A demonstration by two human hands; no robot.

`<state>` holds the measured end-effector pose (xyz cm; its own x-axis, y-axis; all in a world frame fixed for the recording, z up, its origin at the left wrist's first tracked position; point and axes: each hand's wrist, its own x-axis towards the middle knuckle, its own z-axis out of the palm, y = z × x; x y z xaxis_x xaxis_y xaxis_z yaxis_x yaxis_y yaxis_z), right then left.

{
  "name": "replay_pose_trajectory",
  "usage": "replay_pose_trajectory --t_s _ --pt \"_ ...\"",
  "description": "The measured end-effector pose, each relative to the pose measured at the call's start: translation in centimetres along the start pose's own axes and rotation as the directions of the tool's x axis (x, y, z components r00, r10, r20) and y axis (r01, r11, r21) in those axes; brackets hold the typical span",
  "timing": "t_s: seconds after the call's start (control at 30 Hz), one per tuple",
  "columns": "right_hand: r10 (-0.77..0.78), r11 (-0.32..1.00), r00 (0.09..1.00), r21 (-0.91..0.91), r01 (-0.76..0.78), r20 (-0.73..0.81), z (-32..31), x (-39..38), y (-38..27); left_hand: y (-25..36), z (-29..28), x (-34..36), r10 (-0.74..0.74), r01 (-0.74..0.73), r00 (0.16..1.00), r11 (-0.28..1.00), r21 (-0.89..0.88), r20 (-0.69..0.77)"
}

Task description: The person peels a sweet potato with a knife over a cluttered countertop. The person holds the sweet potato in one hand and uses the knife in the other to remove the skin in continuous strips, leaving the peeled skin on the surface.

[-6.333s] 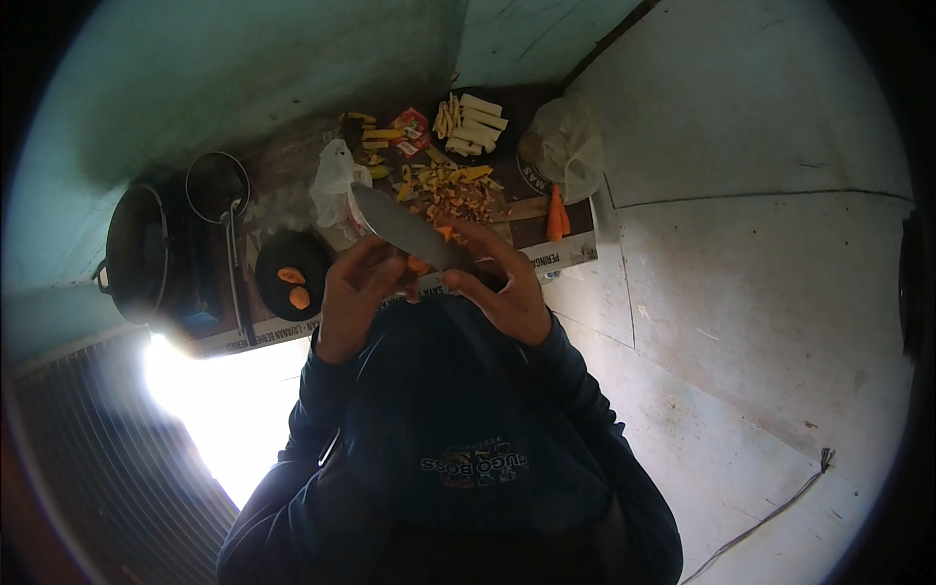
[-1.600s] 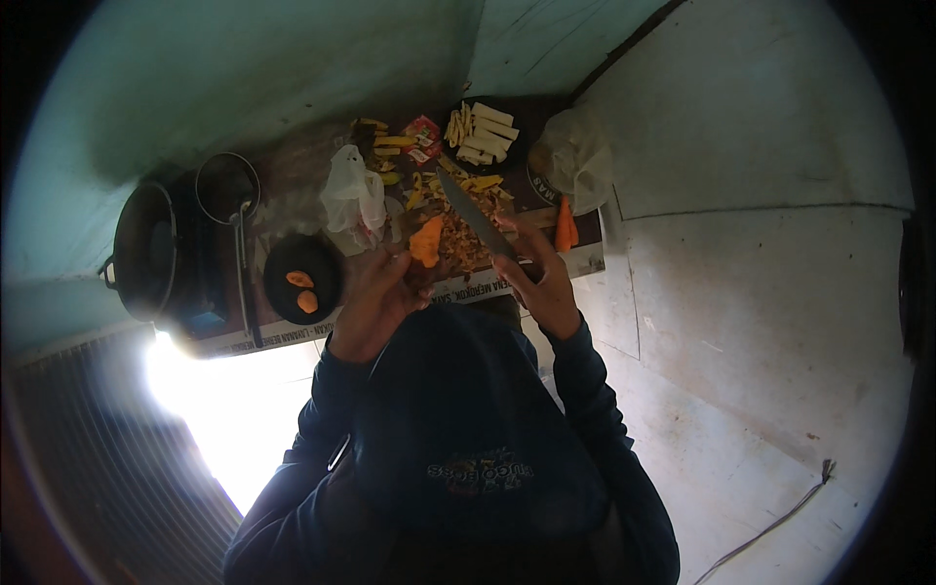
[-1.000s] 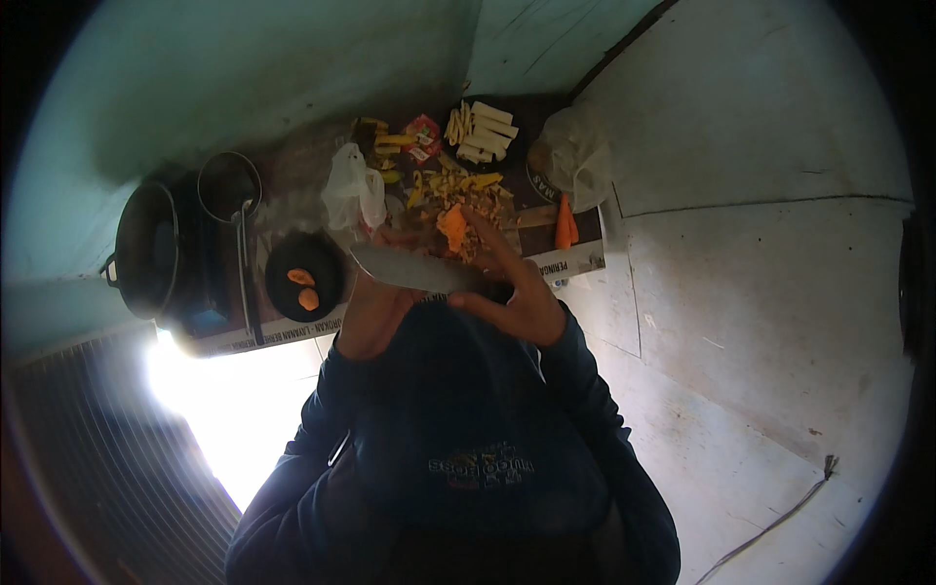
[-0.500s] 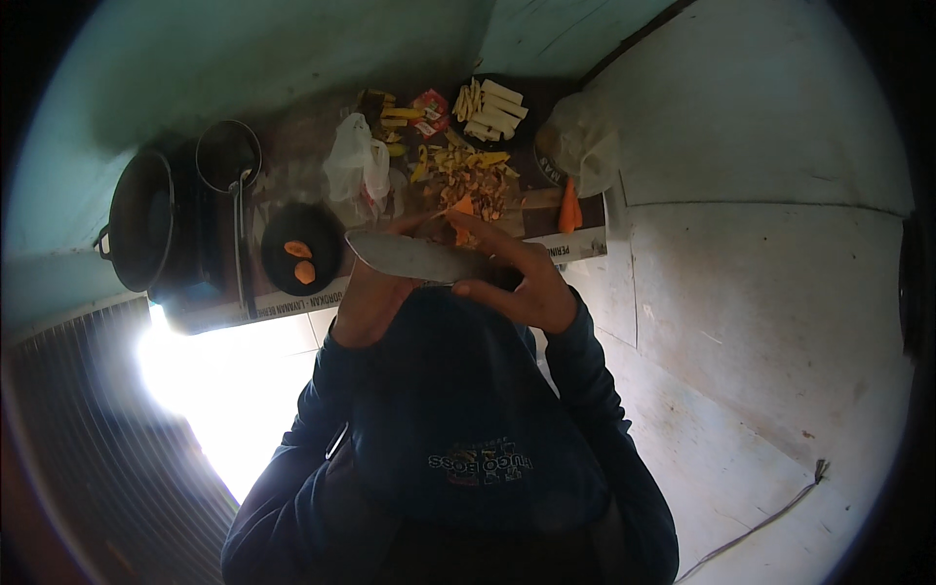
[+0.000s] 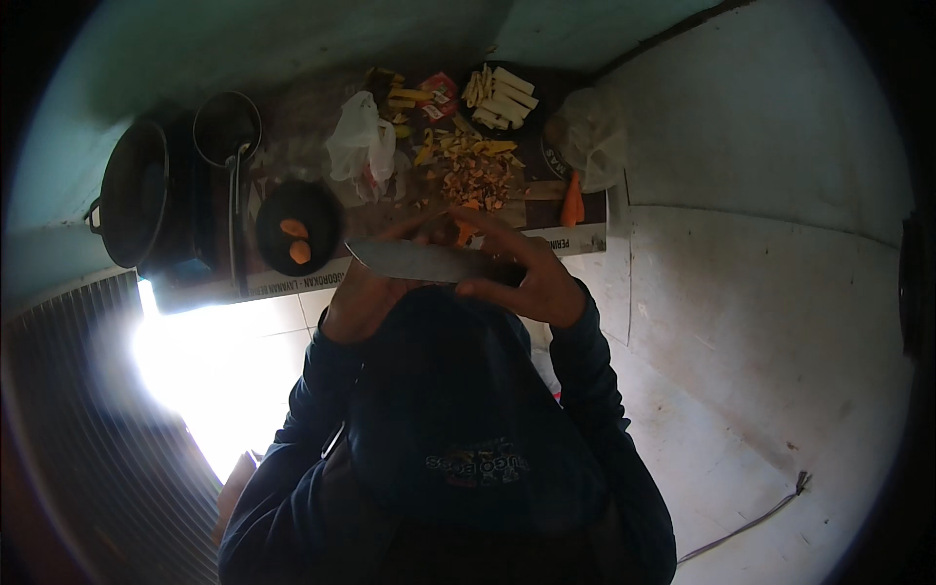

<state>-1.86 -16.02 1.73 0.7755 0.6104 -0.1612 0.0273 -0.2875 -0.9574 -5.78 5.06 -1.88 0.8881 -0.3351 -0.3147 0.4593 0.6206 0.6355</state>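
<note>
My right hand (image 5: 541,278) is wrapped round the handle of a wide-bladed knife (image 5: 414,261). The blade points left, across the front of my left hand (image 5: 359,297). Behind the blade, my left hand grips a root vegetable, mostly hidden, with a bit of bare orange flesh (image 5: 469,228) showing near my right fingertips. Just beyond my hands lies a heap of brown and orange peelings (image 5: 478,182). Two orange peeled pieces (image 5: 299,253) rest on a dark round plate (image 5: 275,234) to the left.
A ladle (image 5: 234,214) and a round strainer (image 5: 227,127) lie beside a big dark pot (image 5: 136,195) at the left. White plastic bags (image 5: 359,141) stand behind. Pale cut sticks (image 5: 507,97) fill a dark plate at the back, with carrots (image 5: 572,202) at the right edge.
The view has shifted slightly, so the table things sit a little higher. My hands keep much the same hold, and the blade has tilted slightly.
</note>
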Motion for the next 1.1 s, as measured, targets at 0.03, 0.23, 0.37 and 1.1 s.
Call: replay_pose_trajectory --t_s 0.03,0.23,0.37,1.1 --pt "-0.003 1.000 1.000 -0.007 0.003 0.006 0.0 0.1 0.1 -0.1 -0.3 0.0 0.015 -0.012 0.999 0.998 -0.063 0.044" --pt "0.053 0.999 0.998 0.000 -0.053 0.024 0.4 0.3 0.6 -0.7 -0.9 -0.1 -0.035 0.041 0.998 0.993 0.109 -0.061" --pt "0.056 0.998 0.998 0.000 -0.056 -0.010 0.6 0.3 0.7 -0.9 -1.0 0.1 -0.053 0.060 0.996 0.994 0.090 -0.075" --pt "0.056 0.998 0.996 0.038 -0.054 -0.075 0.4 -2.3 1.1 -0.6 1.6 -0.6 -0.065 0.075 0.996 0.985 0.153 -0.067"
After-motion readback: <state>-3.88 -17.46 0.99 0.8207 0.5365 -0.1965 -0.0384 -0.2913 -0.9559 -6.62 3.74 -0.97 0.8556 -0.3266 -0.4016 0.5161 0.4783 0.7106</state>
